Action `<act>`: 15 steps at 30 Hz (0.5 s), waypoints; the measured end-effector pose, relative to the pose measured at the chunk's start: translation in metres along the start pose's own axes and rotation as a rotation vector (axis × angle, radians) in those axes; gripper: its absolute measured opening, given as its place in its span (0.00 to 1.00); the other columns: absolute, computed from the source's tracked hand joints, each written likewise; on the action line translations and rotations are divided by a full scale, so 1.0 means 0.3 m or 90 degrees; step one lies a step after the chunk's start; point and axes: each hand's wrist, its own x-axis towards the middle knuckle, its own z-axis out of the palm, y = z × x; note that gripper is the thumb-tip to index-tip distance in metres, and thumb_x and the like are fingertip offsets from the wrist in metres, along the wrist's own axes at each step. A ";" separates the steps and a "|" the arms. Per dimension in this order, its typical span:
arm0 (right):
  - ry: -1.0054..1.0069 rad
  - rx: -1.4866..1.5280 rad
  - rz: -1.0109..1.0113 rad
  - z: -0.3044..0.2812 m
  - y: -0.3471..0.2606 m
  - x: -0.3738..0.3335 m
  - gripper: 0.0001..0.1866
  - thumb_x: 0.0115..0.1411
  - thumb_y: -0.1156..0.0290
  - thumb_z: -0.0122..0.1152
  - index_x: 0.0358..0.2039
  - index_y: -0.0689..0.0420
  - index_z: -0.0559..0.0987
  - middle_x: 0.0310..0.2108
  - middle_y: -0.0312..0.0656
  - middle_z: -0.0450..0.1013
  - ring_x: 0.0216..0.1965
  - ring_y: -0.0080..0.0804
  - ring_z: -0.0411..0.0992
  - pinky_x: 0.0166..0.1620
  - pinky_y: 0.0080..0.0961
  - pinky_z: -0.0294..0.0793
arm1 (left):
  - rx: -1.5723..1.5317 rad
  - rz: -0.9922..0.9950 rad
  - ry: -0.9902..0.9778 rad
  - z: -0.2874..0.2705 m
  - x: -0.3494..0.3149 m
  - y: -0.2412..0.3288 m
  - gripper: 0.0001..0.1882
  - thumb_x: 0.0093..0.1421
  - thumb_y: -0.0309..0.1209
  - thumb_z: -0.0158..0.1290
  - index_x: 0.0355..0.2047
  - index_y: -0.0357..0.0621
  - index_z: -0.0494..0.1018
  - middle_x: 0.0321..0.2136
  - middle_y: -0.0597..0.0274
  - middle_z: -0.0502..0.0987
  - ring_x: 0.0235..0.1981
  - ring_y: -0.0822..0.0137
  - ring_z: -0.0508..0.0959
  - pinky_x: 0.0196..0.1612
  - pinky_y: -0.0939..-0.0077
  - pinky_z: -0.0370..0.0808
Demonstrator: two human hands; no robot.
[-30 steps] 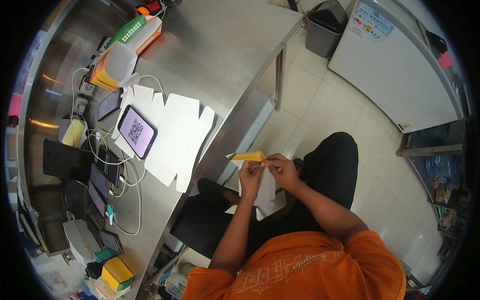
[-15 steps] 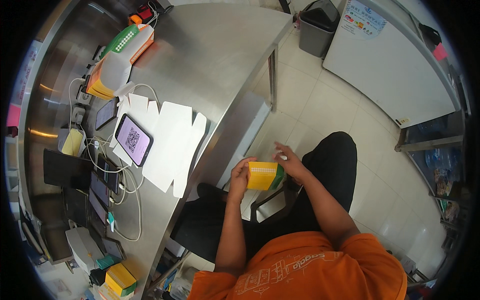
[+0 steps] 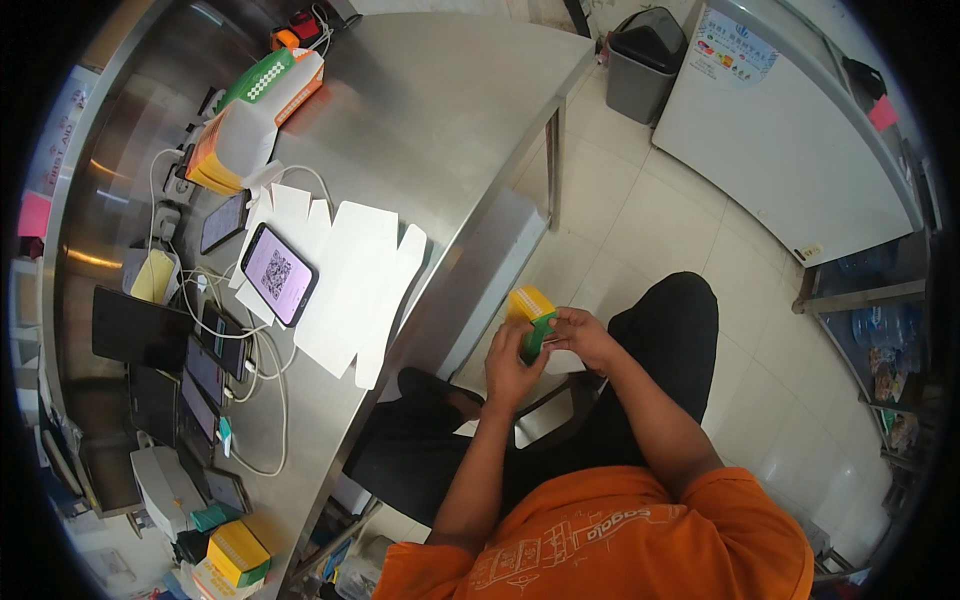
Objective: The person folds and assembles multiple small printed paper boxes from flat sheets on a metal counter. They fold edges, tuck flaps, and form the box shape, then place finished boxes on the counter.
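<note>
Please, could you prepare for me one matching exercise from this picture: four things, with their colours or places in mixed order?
1. Box between left hand and right hand
2. Phone showing a square code
3. Lidded bin
4. Shirt

A. On the floor, beside the white appliance
B. Orange
C. Yellow and green
D. On flat white cardboard

Pairs: 1-C, 2-D, 3-A, 4-B

The left hand (image 3: 512, 372) and right hand (image 3: 585, 340) hold a small yellow-and-green carton (image 3: 532, 302). On the steel table (image 3: 430, 110) to the left, a smartphone (image 3: 279, 275) showing a QR code lies on flat white carton blanks (image 3: 360, 270).
</note>
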 end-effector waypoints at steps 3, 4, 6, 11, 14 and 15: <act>0.004 0.008 -0.029 0.038 0.002 -0.002 0.18 0.74 0.69 0.56 0.59 0.63 0.73 0.48 0.42 0.80 0.51 0.35 0.80 0.55 0.32 0.81 | -0.129 -0.071 0.034 0.022 0.003 -0.041 0.15 0.59 0.23 0.66 0.47 0.38 0.80 0.43 0.53 0.82 0.44 0.57 0.84 0.51 0.63 0.80; 0.021 -0.002 -0.044 0.042 0.004 -0.004 0.17 0.74 0.70 0.56 0.59 0.63 0.74 0.48 0.43 0.80 0.51 0.35 0.80 0.54 0.31 0.82 | -0.197 -0.113 0.051 0.028 0.003 -0.058 0.11 0.60 0.22 0.65 0.44 0.37 0.82 0.41 0.53 0.84 0.41 0.59 0.85 0.50 0.65 0.82; 0.054 -0.020 -0.075 0.040 0.014 0.004 0.15 0.74 0.71 0.56 0.57 0.63 0.75 0.49 0.44 0.80 0.51 0.35 0.80 0.54 0.30 0.82 | -0.268 -0.169 0.048 0.021 0.013 -0.028 0.08 0.62 0.22 0.64 0.42 0.36 0.84 0.42 0.53 0.85 0.39 0.61 0.86 0.50 0.69 0.82; 0.117 -0.200 -0.222 0.034 0.121 0.038 0.11 0.72 0.76 0.60 0.52 0.65 0.80 0.49 0.43 0.80 0.47 0.33 0.80 0.53 0.30 0.83 | -0.357 -0.241 0.049 0.047 -0.005 -0.052 0.08 0.62 0.23 0.66 0.41 0.36 0.85 0.46 0.52 0.84 0.45 0.62 0.84 0.52 0.70 0.80; 0.081 -0.243 -0.288 0.033 0.162 0.044 0.11 0.71 0.78 0.60 0.52 0.66 0.81 0.51 0.42 0.77 0.48 0.32 0.79 0.52 0.29 0.82 | -0.286 -0.165 0.063 0.049 -0.008 -0.044 0.07 0.62 0.22 0.65 0.41 0.35 0.85 0.47 0.51 0.84 0.50 0.62 0.82 0.55 0.68 0.78; 0.064 -0.248 -0.313 0.035 0.168 0.045 0.11 0.71 0.78 0.59 0.52 0.67 0.80 0.52 0.42 0.76 0.49 0.31 0.78 0.53 0.28 0.82 | -0.284 -0.161 0.072 0.050 -0.010 -0.038 0.07 0.62 0.22 0.65 0.41 0.36 0.85 0.47 0.51 0.83 0.51 0.62 0.82 0.55 0.68 0.77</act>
